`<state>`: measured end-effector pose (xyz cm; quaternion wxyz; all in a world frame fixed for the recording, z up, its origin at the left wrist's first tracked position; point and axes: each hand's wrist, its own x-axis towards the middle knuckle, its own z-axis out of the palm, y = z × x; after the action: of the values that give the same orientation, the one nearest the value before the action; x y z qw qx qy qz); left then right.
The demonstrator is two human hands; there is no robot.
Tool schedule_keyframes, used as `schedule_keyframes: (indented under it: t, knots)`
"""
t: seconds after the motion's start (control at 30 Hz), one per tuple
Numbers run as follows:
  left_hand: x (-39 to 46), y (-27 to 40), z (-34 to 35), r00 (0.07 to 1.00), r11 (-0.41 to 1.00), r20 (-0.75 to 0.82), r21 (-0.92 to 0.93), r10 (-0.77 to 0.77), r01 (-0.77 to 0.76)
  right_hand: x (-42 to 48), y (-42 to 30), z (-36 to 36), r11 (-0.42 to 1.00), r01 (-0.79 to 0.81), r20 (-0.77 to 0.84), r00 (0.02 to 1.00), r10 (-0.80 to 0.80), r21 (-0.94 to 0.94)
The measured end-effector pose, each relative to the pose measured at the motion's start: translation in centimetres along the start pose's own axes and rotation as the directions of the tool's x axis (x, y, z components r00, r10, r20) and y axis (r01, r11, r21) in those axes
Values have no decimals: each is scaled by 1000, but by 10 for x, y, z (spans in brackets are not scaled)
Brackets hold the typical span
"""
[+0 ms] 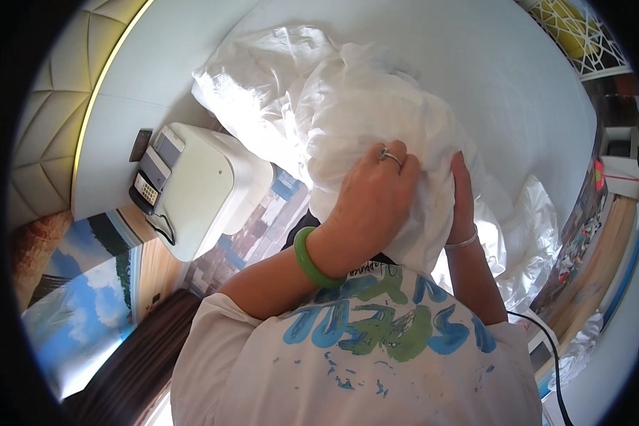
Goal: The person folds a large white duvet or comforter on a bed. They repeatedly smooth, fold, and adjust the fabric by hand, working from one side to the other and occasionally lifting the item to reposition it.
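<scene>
A large bunched white bedding cloth [351, 106], perhaps a duvet or its cover, lies in front of me and reaches up to my shirt. My left hand [381, 197], with a ring and a green bangle, has its fingers curled into the cloth near the middle. To the right, my right hand [462, 197], wearing a silver bracelet, points upward against the cloth's edge. Most of its fingers are hidden behind the fabric, so its grip cannot be made out. Shiny folds of white material [532, 239] spread beside my right forearm.
Beneath the bedding is a pale bed surface [511, 69]. A white nightstand [202, 175] with a telephone [145, 190] stands at left, near a padded headboard [58, 106]. A dark curtain [133, 367] is at lower left. A black cable [556, 367] runs down at lower right.
</scene>
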<state>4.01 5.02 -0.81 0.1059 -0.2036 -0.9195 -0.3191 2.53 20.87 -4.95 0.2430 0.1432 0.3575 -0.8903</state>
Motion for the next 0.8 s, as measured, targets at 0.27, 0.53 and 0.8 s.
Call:
schedule_keyframes:
  t: [0.27,0.53,0.8]
  knots:
    - [3,27,3,997,869,-56,-488,61,-81,-10,8,-32,989,135,235,965,-118,-61]
    - [-9,14,4,997,956,76,-289,-31,52,4,-12,-20,990,-143,99,985,141,14]
    - [-10,17,6,977,725,212,-675,11,138,3,-24,-11,964,-230,133,968,212,133]
